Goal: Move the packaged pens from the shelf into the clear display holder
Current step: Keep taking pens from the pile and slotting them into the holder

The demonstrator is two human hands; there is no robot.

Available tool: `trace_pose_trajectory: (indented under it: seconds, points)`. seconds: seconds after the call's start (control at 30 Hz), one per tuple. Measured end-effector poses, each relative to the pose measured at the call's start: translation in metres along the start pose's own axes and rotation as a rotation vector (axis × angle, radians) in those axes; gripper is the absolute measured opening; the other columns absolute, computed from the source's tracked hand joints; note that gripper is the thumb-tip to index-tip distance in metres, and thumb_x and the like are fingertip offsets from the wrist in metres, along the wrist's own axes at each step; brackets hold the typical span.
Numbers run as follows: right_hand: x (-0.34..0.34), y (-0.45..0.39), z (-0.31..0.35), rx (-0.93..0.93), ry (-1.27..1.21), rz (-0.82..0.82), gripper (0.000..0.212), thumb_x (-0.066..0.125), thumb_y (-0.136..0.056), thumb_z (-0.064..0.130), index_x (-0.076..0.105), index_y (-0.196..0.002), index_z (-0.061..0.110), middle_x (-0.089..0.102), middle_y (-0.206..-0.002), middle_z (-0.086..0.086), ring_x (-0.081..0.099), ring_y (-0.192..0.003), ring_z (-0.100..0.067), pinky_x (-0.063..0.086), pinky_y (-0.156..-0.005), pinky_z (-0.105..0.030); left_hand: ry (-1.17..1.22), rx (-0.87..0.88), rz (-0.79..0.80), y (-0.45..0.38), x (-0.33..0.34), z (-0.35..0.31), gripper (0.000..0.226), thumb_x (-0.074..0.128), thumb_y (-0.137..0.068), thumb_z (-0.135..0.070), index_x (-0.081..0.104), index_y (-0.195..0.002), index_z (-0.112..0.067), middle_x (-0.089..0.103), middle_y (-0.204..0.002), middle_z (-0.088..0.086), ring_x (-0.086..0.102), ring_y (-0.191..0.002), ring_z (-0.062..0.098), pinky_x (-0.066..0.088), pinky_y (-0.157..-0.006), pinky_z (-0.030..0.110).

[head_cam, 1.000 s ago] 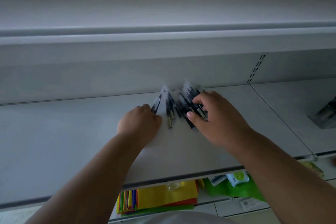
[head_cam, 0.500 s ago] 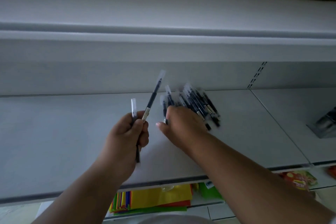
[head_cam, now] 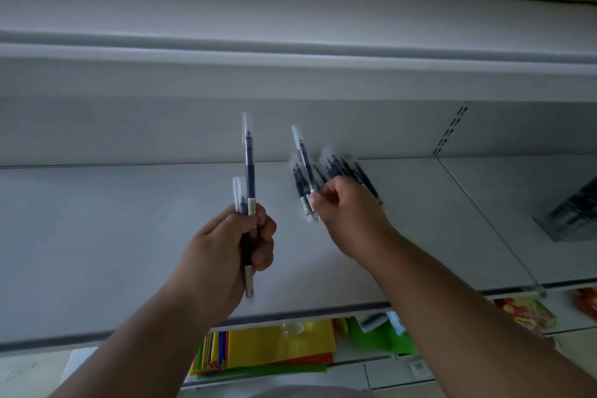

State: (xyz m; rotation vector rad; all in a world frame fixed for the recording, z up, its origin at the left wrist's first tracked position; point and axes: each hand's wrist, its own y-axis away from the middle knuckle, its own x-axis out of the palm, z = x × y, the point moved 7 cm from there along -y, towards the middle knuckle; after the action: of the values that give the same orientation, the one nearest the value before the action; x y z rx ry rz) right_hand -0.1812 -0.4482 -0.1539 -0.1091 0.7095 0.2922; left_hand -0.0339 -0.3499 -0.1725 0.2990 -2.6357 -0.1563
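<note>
Clear-wrapped pens: left hand (head_cam: 226, 245) grips two (head_cam: 249, 171) upright; right hand (head_cam: 347, 216) pinches one (head_cam: 303, 165) off the pile (head_cam: 342, 168) beyond it; holder (head_cam: 571, 220) far right, nothing visibly loaded

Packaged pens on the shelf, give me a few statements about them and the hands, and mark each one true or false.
1. The left hand holds packaged pens upright in its grip. True.
2. The right hand rests flat and holds nothing. False: its fingers pinch a pen at the pile.
3. A pile of packaged pens lies on the shelf behind the right hand. True.
4. The clear display holder stands on the far left of the shelf. False: it is at the right edge of the view.
5. Coloured sheets lie on the level below the shelf. True.
</note>
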Motion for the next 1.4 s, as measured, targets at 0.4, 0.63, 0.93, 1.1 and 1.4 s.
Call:
trace_pose_trajectory:
  seconds: [0.4, 0.63, 0.93, 1.1, 1.4]
  points:
    - [-0.141, 0.09, -0.09, 0.085, -0.644, -0.252, 0.017, 0.051, -0.095, -0.001, 0.05, -0.104, 0.013, 0.062, -0.086, -0.015, 0.043, -0.044, -0.014, 0.037, -0.044, -0.025, -0.169, -0.001, 0.108, 0.009, 0.133, 0.065, 0.029, 0.034, -0.1, 0.004, 0.06, -0.106, -0.008, 0.049, -0.062, 0.013, 0.043, -0.049, 0.025, 0.036, -0.05, 0.032]
    - [-0.287, 0.19, -0.175, 0.072, -0.343, -0.494, 0.029, 0.044, -0.102, 0.032, 0.059, -0.088, 0.013, 0.065, -0.071, -0.006, 0.053, -0.05, -0.018, 0.045, -0.049, -0.036, -0.082, -0.19, 0.182, 0.037, 0.276, 0.153, 0.027, 0.034, -0.095, 0.003, 0.055, -0.082, -0.007, 0.06, -0.072, 0.013, 0.05, -0.059, 0.023, 0.039, -0.056, 0.033]
    - [-0.442, 0.283, -0.284, 0.102, -0.208, -0.662, 0.01, 0.053, -0.099, 0.018, 0.053, -0.092, 0.026, 0.063, -0.071, 0.005, 0.054, -0.049, -0.009, 0.048, -0.05, -0.024, -0.158, -0.243, 0.41, 0.083, 0.463, 0.257, 0.021, 0.036, -0.104, -0.012, 0.056, -0.109, -0.007, 0.035, -0.061, 0.001, 0.018, -0.05, 0.016, 0.011, -0.05, 0.033]
    - [-0.485, 0.278, -0.317, 0.071, -0.205, -0.67, 0.031, 0.041, -0.103, 0.033, 0.056, -0.087, 0.011, 0.066, -0.072, -0.004, 0.055, -0.048, -0.017, 0.045, -0.049, -0.027, -0.251, -0.228, 0.427, 0.075, 0.515, 0.283, 0.033, 0.039, -0.104, -0.034, 0.05, -0.083, -0.011, 0.028, -0.059, 0.0, 0.017, -0.048, 0.015, 0.013, -0.046, 0.029]
    - [-0.57, 0.23, -0.382, 0.114, 0.035, -0.737, 0.007, 0.059, -0.096, 0.029, 0.064, -0.092, 0.03, 0.067, -0.08, -0.001, 0.064, -0.065, -0.009, 0.055, -0.058, -0.024, -0.283, -0.23, 0.363, 0.002, 0.61, 0.312, 0.045, 0.046, -0.103, -0.036, 0.033, -0.062, -0.021, 0.024, -0.055, -0.002, 0.016, -0.045, 0.013, 0.012, -0.043, 0.026]
